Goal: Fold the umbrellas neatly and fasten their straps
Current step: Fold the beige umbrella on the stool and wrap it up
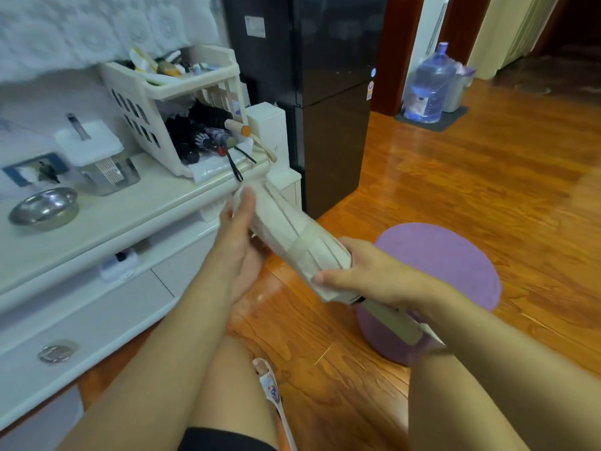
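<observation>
A cream folded umbrella [286,229] lies slanted between my hands, tip towards the cabinet, handle [393,317] towards my right wrist. Its strap [302,247] is wrapped round the pleated canopy. My right hand [367,271] grips the canopy's lower end, thumb on top. My left hand [239,229] holds the upper part from the left, with its thumb pressed against the fabric. Several dark folded umbrellas [198,135] and one with a cream handle [237,126] lie in the white tilted basket [136,105] on the cabinet.
A white cabinet [107,222] stands at the left with a steel bowl [44,206] and a clear container [97,157]. A purple round stool [445,262] sits under my right hand. A black fridge [325,92] is behind; a water jug [429,86] stands further back on the wooden floor.
</observation>
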The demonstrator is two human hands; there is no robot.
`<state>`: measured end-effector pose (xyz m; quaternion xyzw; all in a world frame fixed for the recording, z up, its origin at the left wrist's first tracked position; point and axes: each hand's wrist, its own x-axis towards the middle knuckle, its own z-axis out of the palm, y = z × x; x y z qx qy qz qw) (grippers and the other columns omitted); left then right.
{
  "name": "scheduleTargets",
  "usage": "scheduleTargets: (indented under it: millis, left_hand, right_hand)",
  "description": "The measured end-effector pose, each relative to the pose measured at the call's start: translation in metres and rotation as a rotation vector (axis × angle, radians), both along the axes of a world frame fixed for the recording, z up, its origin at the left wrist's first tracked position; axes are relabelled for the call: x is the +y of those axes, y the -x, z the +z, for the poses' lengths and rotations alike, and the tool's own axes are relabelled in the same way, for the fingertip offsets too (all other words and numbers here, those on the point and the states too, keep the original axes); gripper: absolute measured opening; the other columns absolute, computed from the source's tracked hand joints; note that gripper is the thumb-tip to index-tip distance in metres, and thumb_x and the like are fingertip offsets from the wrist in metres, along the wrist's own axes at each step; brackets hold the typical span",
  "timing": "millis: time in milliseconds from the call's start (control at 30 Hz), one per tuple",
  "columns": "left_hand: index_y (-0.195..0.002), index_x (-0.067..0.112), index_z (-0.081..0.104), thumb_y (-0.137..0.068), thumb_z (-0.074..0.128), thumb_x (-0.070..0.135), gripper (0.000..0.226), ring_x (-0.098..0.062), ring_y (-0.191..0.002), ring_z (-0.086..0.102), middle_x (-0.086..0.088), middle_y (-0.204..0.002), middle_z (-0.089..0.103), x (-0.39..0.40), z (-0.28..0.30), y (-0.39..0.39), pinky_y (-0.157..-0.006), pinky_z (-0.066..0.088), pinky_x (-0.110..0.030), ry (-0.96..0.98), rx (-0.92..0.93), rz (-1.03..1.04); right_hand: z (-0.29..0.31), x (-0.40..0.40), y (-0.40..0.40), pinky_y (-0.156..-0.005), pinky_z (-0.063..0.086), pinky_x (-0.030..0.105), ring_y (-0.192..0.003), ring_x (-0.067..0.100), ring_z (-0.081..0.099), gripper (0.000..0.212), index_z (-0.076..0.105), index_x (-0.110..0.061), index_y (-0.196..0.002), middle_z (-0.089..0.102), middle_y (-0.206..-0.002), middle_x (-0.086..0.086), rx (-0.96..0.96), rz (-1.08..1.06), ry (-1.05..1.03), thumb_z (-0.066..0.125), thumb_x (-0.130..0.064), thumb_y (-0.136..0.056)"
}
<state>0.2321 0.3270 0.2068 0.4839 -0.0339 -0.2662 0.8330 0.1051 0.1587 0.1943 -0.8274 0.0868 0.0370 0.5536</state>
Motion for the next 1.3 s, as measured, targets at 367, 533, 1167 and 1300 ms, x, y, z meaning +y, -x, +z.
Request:
scheduleTargets:
  millis: [367,533,1167,1300]
  left_hand:
    - [-0.120,0.021,0.062,-0.081,0.081,0.023,0.043,-0.022,-0.096,0.073,-0.006,-0.109,0.072,-0.037,0.014,0.009,-0.077,0.063,-0.042,-0.152,-0.163,0.350]
    - [-0.119,0.023,0.057,-0.089,0.074,0.019,0.034,-0.018,-0.099,0.071,-0.003,-0.111,0.069,-0.037,0.006,-0.005,-0.083,0.062,-0.032,-0.156,-0.106,0.506]
    - [-0.116,0.014,0.065,-0.089,0.075,0.043,0.041,-0.031,-0.097,0.072,-0.011,-0.108,0.074,-0.008,-0.021,-0.159,-0.090,0.058,-0.051,-0.108,0.364,0.354]
    - [-0.131,0.018,0.060,-0.097,0.046,0.067,0.061,-0.030,-0.109,0.069,-0.010,-0.116,0.072,-0.006,-0.019,-0.232,-0.100,0.054,-0.050,-0.206,0.047,0.241]
  right_hand:
    - [0.006,0.037,-0.015,-0.087,0.054,0.031,-0.107,0.014,0.067,0.060,0.052,-0.022,-0.125,0.070,-0.112,-0.008,-0.030,0.100,0.003,0.084,-0.041,-0.078]
    - [-0.019,0.048,-0.005,-0.057,0.043,0.032,-0.083,0.025,0.066,0.047,0.043,-0.027,-0.112,0.065,-0.096,-0.003,-0.102,-0.304,0.776,0.072,-0.045,-0.080]
    - [-0.010,-0.020,-0.099,-0.047,0.036,0.025,-0.053,0.015,0.048,0.042,0.062,-0.015,-0.092,0.058,-0.065,0.000,0.219,0.076,0.122,0.060,-0.057,-0.093]
    - [-0.007,-0.018,-0.164,-0.046,0.029,0.027,-0.046,0.011,0.039,0.040,0.064,-0.008,-0.088,0.053,-0.061,0.001,0.058,-0.106,0.042,0.064,-0.047,-0.094]
